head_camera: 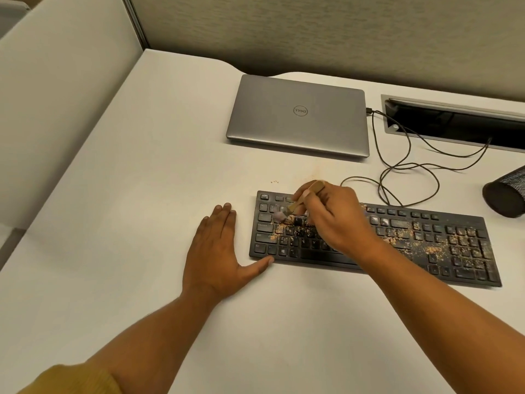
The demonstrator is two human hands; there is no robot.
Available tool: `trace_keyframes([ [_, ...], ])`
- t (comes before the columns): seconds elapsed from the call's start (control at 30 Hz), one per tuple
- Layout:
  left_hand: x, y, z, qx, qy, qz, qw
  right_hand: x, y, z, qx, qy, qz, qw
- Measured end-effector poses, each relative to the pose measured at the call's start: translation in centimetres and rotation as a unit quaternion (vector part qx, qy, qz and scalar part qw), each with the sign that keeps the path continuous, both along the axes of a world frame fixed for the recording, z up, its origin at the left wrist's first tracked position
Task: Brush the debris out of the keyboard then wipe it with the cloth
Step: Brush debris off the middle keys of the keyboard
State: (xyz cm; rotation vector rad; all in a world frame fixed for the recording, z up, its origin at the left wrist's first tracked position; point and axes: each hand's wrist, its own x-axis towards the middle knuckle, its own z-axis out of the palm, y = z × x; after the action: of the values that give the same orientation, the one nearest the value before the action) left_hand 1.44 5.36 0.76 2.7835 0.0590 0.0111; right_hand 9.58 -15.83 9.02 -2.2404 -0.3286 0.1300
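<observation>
The black keyboard [466,275] lies on the white desk [142,194], right of centre and near the person, with the closed laptop [298,115] beyond it. Tan debris [397,237] speckles the keys from the left letter rows across to the number pad on the right.

The right hand [335,217] grips a small wooden brush [295,207], its fingers curled round the handle and the bristles down on the upper-left letter keys. The left hand [218,251] rests flat on the desk just left of the keyboard, fingers [225,214] straight, with the thumb touching the near left corner.

Brushing looks barely begun, since most of the board is littered. No cloth is in view.

- **Keyboard sliding:** only the thumb braces it, so a firm stroke to the right or away could shift or turn it.
- **Debris going deeper:** pressing the bristles down hard could push grit between the keys rather than lift it out.
- **Scatter:** quick flicks away could send debris toward the laptop; a few crumbs [274,182] already lie on the desk beyond the far left corner.
- **Cable:** the loose cable [409,177] beyond the keyboard could snag a wide sweep.
</observation>
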Motion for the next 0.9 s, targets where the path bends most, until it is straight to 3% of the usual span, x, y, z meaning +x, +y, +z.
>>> trace_keyframes([
  [0.9,0.0,-0.1,0.2,-0.002,0.004,0.003,1.000,-1.3,0.6,-0.2,-0.034,0.001,0.035,0.999],
])
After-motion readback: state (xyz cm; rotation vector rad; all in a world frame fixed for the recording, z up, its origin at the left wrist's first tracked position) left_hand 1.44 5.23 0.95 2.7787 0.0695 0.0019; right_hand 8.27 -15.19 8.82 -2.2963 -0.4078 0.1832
